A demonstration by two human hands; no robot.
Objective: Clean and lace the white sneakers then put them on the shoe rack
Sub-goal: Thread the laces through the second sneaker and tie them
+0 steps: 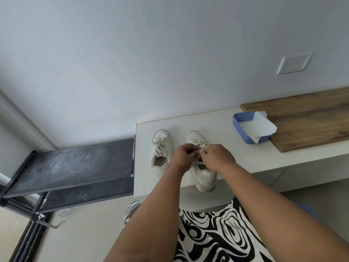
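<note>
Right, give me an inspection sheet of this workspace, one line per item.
Surface: white counter, with a wooden board on its far right part.
Job's things: left sneaker already laced and bowed; right sneaker beside it, heel over the counter's front edge, its lace being tied.
Clutter: blue tray holding crumpled white paper.
Hands: left hand and right hand both pinch the lace over the right sneaker.
Cables: nothing seen.
Surroundings: black shoe rack left of the counter, its top shelf dusty; wall plate on the wall.
</note>
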